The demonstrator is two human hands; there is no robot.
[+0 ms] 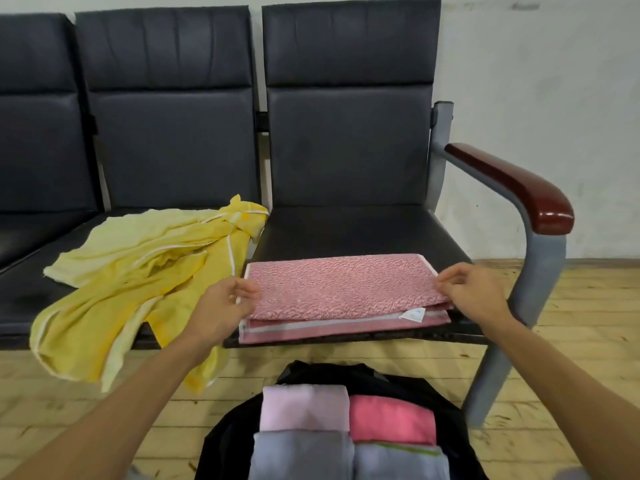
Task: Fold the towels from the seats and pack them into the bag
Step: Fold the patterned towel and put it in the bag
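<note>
A pink towel lies folded in layers on the front of the right-hand seat. My left hand pinches its left edge, and my right hand pinches its right edge. A crumpled yellow towel sprawls over the middle seat and hangs off the front. On the floor below stands an open black bag holding several folded towels: a pale pink one, a bright pink one and two grey ones.
The row of dark padded seats stands against a white wall. A grey metal frame with a dark red armrest closes the right end. The floor is light wooden boards.
</note>
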